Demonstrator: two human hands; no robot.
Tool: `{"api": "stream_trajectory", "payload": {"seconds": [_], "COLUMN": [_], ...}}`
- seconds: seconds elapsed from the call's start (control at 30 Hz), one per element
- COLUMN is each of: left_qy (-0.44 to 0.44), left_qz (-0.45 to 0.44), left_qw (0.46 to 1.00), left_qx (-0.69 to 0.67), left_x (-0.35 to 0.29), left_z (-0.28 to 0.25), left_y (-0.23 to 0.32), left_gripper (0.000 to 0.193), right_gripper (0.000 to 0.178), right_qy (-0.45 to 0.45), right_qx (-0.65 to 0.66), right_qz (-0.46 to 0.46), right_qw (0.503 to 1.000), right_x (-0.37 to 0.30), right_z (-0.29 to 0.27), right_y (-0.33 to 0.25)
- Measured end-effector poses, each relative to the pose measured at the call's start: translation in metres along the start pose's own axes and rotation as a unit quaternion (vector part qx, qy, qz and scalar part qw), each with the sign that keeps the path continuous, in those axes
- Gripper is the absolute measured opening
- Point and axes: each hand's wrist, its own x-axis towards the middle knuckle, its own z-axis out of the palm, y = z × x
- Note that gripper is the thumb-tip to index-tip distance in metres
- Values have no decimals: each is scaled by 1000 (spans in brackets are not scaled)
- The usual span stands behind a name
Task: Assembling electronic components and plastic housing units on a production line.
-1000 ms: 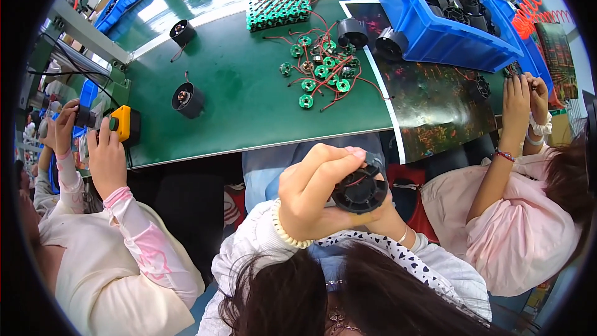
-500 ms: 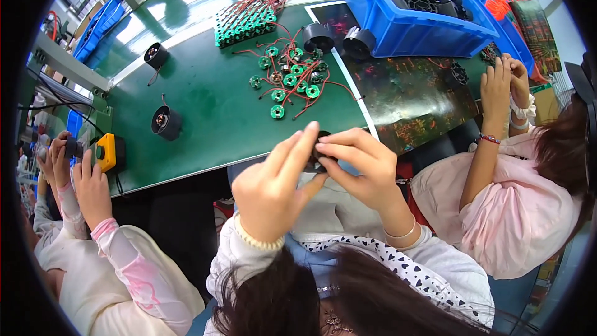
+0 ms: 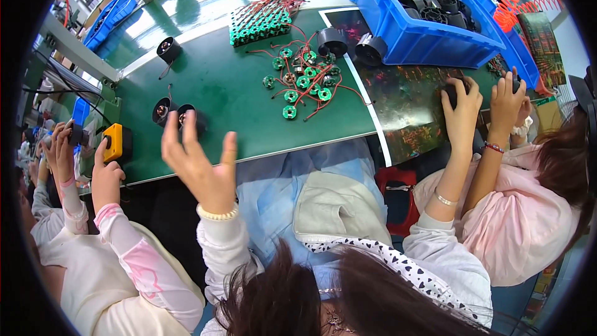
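My left hand (image 3: 204, 171) is open with fingers spread, at the table's front edge. Just beyond its fingertips stands a black cylindrical housing (image 3: 199, 126) with copper-coloured parts inside. Against that one is a second such housing (image 3: 163, 111) with a red wire; a third housing (image 3: 168, 50) sits farther back. Over the dark mat, my right hand (image 3: 463, 109) has its fingers curled round another black cylindrical housing (image 3: 449, 91), partly hidden by them. Small round green circuit boards (image 3: 303, 81) with red wires lie in a loose heap mid-table, near two black housings (image 3: 333, 42).
A block of wired green boards (image 3: 260, 28) stands behind the heap. The blue bin (image 3: 441, 50) at back right is full of black housings. A yellow button box (image 3: 117, 142) is at the left edge. Co-workers' hands (image 3: 507, 96) work close on the right and left.
My hands have parted from together in front of me. The left moved left, where another housing now stands on the table; the right moved right and holds a black housing.
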Motion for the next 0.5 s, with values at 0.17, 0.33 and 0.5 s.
{"api": "stream_trajectory", "payload": {"seconds": [0.17, 0.33, 0.5], "left_qy": [-36, -48, 9], "left_qz": [79, 222, 134], "left_qw": [934, 879, 905], "left_qx": [-346, -419, -405], "left_x": [-20, -26, -27], "left_z": [1, 5, 12], "left_y": [61, 92, 72], "left_gripper": [63, 55, 52], "right_gripper": [31, 36, 38], "right_qy": [-92, -306, -341], "right_qx": [486, 751, 609], "right_qz": [94, 115, -61], "right_qw": [864, 574, 713], "right_x": [-27, -62, -44], "right_z": [-33, -49, -45], "right_y": [-67, -162, -180]}}
